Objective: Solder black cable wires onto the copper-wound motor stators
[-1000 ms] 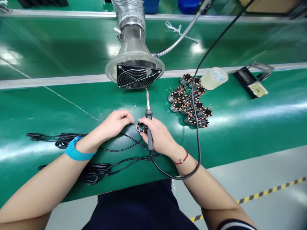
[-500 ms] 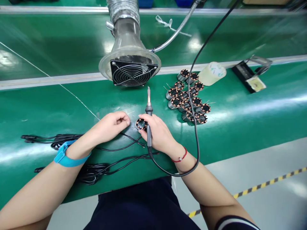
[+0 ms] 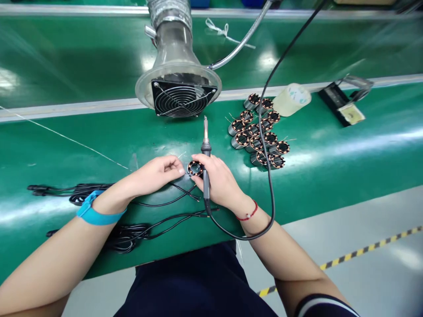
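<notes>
The worktop [image 3: 66,145] is a green belt-surfaced bench with a metal rail along its far edge, and yellow-and-black hazard tape [image 3: 343,259] runs across the grey floor beyond its near side. One fume extractor [image 3: 181,97], with a clear flared hood and a black fan grille, stands at the far edge on a silver flexible duct [image 3: 168,11]. To the right are one black stand [image 3: 337,105] carrying a yellowish pad and one pale translucent cylinder [image 3: 292,100], its contents not identifiable. Two bundles of black cable [image 3: 89,194] [image 3: 127,235] lie left of centre. About thirteen wound motor stators [image 3: 256,134] stand clustered right of the hands, an exact count being limited by overlap. One further wound motor stator [image 3: 194,168] lies flat on the worktop between the hands: a short dark ring with copper-coloured windings around its rim and a dark centre. The hands [image 3: 188,176] are apart but close together, not clamped on this ring. Right-hand fingers [image 3: 198,162] touch its edge while that hand grips one soldering iron [image 3: 206,176], tip up and clear of the ring, with its black cord trailing away. Left-hand fingertips [image 3: 180,169] are pinched just beside the ring. One blue strap [image 3: 99,214] circles the left wrist, one red string [image 3: 247,215] the right.
</notes>
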Tool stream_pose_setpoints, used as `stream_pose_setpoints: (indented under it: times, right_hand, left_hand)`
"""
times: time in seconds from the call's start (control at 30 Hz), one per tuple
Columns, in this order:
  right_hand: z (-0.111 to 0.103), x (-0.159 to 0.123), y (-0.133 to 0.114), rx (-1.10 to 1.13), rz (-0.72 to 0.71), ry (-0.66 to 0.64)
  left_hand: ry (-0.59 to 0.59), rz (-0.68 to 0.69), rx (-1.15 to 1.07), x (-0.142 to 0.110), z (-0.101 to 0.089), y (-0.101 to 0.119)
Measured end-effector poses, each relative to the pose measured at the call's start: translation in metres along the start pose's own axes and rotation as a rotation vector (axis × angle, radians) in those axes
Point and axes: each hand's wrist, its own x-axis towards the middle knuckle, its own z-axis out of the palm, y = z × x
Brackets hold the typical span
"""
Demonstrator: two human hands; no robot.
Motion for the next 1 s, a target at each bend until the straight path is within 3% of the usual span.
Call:
stream_pose_setpoints:
  times: [0.17,0.3,0.43,0.6,0.67,0.73,0.87,1.0]
  right_hand:
    - [0.0,0.001,0.001,0.002,0.02,-0.007]
    - [-0.005,0.0,0.001,0.012,-0.014,-0.054]
    - [-0.016,0.0,0.008,0.061,-0.053,-0.075]
    - [-0.025,0.0,0.019,0.22,-0.058,-0.073]
    - [-0.026,0.0,0.021,0.297,-0.04,-0.078]
    - [-0.025,0.0,0.019,0.372,0.005,-0.014]
    - [-0.019,-0.001,0.0,0.586,0.127,0.203]
    - [-0.009,0.003,-0.027,0.783,0.218,0.273]
  left_hand:
    - [-0.051,-0.042,0.11,-0.002,-0.001,0.0]
    - [-0.136,0.014,0.061,-0.005,-0.006,0.003]
    - [-0.046,0.108,0.057,-0.01,-0.01,0.006]
    - [-0.191,0.206,0.485,-0.015,0.0,0.003]
    - [-0.173,0.223,0.582,-0.015,0.003,0.002]
    - [-0.119,0.219,0.523,-0.015,0.003,0.002]
    - [-0.006,0.126,0.151,-0.014,-0.004,0.004]
    - [0.078,0.105,-0.076,-0.013,-0.006,0.005]
